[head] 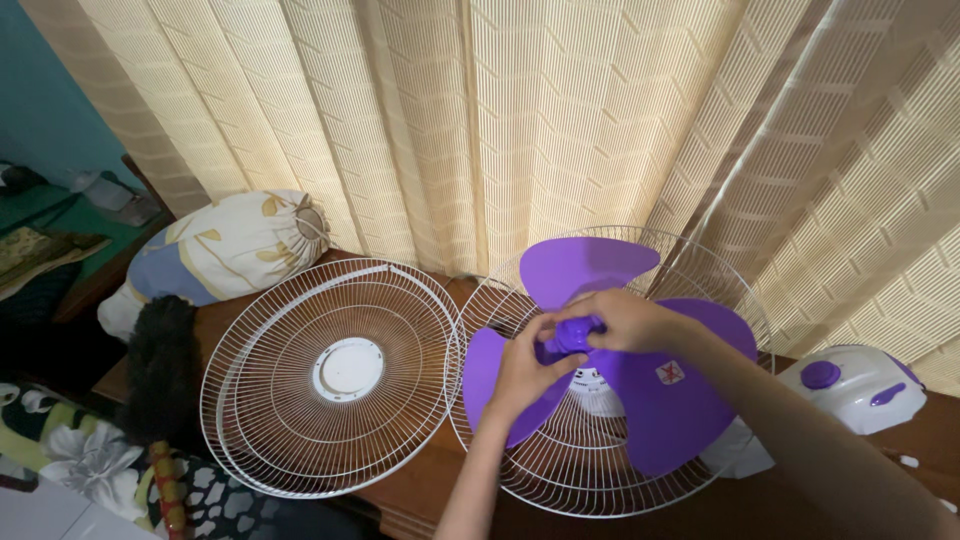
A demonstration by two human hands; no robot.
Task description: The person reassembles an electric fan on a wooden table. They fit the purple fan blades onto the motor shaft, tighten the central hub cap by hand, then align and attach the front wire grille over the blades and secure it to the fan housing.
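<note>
Backdrop: cream curtain (560, 120) behind my wooden bench (420, 492).
Left hand (522, 375): fingers clenched on the purple hub cap (572, 335).
Right hand (628, 320): fingers grasping that cap from above.
Cap: centred on the purple fan blade (650, 385), inside the rear grille (600, 470).
Beside: loose front grille (330, 375), lying left.

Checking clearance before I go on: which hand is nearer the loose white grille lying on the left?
Left. The left hand is at the purple hub cap, just right of the loose grille; the right hand grips the cap's far side.

Backlit curtain (560, 130), dim foreground, perhaps edge-warped
</note>
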